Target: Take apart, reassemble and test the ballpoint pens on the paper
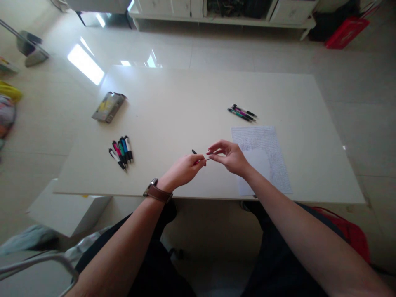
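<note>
My left hand, with a watch on its wrist, is closed around a pen; only the dark end and a bit of reddish barrel show past the fingers. A thin dark rod, like a pen refill, spans the small gap between my hands. My right hand pinches its other end between thumb and fingertips. Both hands are above the table's near part. Under my right wrist lie a sheet covered in writing and a blanker white sheet.
Several pens lie fanned out on the left of the white table. Behind them is a grey and yellow box. A small group of pens lies beyond the papers. A white box stands below the table's left edge.
</note>
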A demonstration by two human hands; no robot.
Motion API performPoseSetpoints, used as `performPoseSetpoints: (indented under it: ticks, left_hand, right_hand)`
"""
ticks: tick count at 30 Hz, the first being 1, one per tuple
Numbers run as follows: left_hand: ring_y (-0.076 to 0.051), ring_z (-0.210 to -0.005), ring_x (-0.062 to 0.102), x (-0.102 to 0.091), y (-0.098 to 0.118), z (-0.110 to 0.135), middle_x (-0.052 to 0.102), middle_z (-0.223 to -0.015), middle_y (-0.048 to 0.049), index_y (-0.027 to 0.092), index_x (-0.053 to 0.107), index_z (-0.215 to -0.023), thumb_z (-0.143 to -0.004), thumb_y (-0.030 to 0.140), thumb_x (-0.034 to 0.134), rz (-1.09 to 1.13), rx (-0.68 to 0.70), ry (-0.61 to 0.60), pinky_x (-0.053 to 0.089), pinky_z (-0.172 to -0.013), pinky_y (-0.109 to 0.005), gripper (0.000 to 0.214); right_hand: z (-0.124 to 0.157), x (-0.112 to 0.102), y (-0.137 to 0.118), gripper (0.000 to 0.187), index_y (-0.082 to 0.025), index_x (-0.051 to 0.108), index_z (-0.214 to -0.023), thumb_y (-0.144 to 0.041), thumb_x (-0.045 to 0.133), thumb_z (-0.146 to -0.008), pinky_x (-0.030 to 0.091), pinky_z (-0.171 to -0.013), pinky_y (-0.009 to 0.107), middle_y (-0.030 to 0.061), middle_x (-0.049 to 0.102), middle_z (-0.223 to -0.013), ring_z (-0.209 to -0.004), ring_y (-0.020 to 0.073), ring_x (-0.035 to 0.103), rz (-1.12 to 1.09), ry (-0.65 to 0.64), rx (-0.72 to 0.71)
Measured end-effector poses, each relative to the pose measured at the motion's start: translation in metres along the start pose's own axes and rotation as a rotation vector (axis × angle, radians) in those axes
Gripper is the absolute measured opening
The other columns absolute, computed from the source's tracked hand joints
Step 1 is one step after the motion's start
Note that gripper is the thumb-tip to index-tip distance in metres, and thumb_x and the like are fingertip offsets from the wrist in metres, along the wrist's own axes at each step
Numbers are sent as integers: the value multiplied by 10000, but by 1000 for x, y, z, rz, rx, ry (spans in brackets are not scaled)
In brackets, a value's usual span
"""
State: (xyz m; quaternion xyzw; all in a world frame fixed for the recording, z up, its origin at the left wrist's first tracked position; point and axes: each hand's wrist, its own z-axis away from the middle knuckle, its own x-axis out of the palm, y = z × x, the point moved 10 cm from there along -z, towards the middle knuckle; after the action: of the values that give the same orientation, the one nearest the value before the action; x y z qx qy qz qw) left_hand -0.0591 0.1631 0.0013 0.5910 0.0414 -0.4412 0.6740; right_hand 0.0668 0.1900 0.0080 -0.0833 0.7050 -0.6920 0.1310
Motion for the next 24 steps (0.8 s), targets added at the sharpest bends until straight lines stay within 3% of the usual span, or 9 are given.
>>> performPoseSetpoints:
  ticks: [4,9,17,20,24]
  left_hand:
    - [-127,-580,423,-4,1,1,528,-642,16,185,701,-912,-952,368,426,0,-16,-4,284,-574,-277,333]
    - [-128,-590,412,-18,-4,2,482,-634,30,183,670,-949,-925,346,459,43,-61,87,286,-572,-273,268]
    - [-111,-579,421,-63,-36,12,501,-662,46,188,586,-975,-817,317,591,104,-289,459,316,-577,-254,204]
    - [-115,-574,439,-64,-36,13,517,-652,46,190,579,-985,-817,312,587,81,-301,469,320,-575,-256,208]
    - [-112,-556,418,-58,-31,14,481,-608,63,193,578,-981,-832,307,567,103,-274,433,300,-559,-256,188]
  right_hand:
    - [-2,-34,1,302,-208,654,-866,-451,799,-760,570,-768,350,37,724,-851,-806,180,690,-55,251,30]
    - [-4,-41,14,266,-205,646,-830,-458,729,-816,548,-694,334,20,680,-755,-688,160,642,25,255,75]
    - [2,-5,31,70,-207,619,-741,-153,636,-783,435,-642,296,15,664,-695,-660,164,595,513,10,111]
    - [4,14,34,145,-202,593,-747,-64,551,-757,391,-641,287,23,652,-697,-654,163,572,672,-74,91]
    - [2,28,40,233,-200,584,-848,-34,430,-793,355,-638,298,48,656,-738,-678,182,560,775,-93,110]
